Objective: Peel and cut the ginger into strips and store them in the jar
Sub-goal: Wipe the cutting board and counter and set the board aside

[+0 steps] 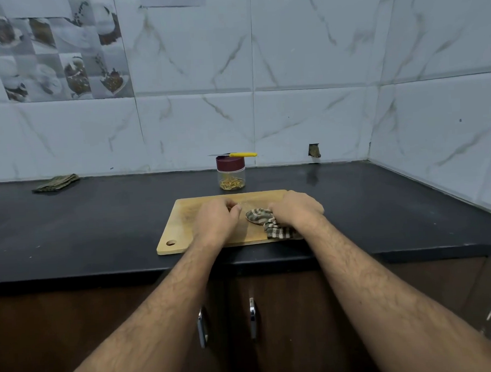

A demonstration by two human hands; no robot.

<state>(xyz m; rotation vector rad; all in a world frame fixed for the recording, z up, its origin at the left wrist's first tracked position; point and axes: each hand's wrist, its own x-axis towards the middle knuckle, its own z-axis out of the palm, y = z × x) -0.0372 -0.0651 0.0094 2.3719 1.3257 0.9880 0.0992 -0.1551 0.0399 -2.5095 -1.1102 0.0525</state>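
Now | right hand (pixel 295 210) fingers bunch striped cloth (pixel 269 223) on board (pixel 183 217) | left hand (pixel 217 220) fingers curled, contents unclear

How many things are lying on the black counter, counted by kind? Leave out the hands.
Cutting boards: 1, the wooden board.
Jars: 1, the jar with a maroon lid.
Knives: 1, the yellow-handled knife on the lid.
Cloths: 2, the striped cloth on the board, the folded cloth far left.
Total: 5

blocked: jar (pixel 231 173) behind board (pixel 183 217), knife (pixel 237 155) atop | free: counter (pixel 98 222) left, right
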